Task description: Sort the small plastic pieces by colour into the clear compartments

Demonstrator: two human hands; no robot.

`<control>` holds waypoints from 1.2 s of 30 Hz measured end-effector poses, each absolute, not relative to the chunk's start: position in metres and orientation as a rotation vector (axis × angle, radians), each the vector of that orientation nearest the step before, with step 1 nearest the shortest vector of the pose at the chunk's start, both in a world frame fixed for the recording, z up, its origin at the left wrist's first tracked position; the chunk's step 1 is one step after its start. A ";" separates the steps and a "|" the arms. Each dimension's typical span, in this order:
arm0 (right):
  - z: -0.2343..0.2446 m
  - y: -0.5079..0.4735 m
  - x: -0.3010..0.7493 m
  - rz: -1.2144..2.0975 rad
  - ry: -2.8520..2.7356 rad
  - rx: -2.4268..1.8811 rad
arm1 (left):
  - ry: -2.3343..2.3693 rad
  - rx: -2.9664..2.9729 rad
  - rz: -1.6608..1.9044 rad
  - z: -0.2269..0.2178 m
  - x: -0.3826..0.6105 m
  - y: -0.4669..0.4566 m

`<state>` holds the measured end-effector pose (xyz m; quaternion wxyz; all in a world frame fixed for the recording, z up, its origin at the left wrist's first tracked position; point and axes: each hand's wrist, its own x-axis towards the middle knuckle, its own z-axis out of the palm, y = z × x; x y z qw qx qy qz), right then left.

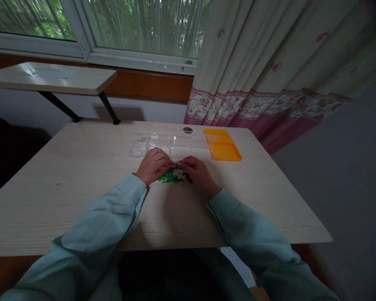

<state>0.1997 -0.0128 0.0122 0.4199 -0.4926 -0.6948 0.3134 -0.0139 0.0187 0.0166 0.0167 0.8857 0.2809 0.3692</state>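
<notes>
A small heap of tiny coloured pieces [172, 177], mostly green with some blue and yellow, lies on the pale wooden table [81, 184]. My left hand [153, 165] rests at the heap's left side with its fingers curled down onto the pieces. My right hand [198, 170] sits at the heap's right side, fingers bent and pinched together at the top of the heap. What either hand holds is too small to make out. Both arms wear light blue sleeves.
A clear plastic compartment box [163, 145] lies just beyond the hands. An orange lid or tray [222, 144] sits to its right. A small dark round thing [187, 130] is at the table's far edge. A second tabletop [50, 77], window and curtain [269, 83] stand behind.
</notes>
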 end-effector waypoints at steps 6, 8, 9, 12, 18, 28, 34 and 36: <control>0.024 -0.008 0.218 0.416 -1.971 -1.294 | 1.098 2.542 1.361 0.010 -0.016 0.024; 0.032 -0.008 0.225 0.316 -2.129 -1.311 | 1.235 2.421 1.434 0.009 -0.018 0.026; 0.035 -0.008 0.229 0.288 -2.203 -1.325 | 1.299 2.372 1.459 0.009 -0.019 0.027; 0.040 -0.010 0.234 0.242 -2.373 -1.395 | 1.416 2.285 1.513 0.008 -0.021 0.030; 0.038 -0.012 0.230 0.218 -2.522 -1.442 | 1.390 2.295 1.521 0.008 -0.021 0.030; 0.039 -0.010 0.233 0.217 -2.523 -1.490 | 1.423 2.269 1.489 0.009 -0.020 0.028; 0.038 -0.012 0.230 0.316 -2.498 -1.286 | 1.424 2.262 1.475 0.008 -0.020 0.029; 0.038 -0.014 0.227 0.457 -2.516 -1.166 | 1.411 2.256 1.492 0.008 -0.020 0.029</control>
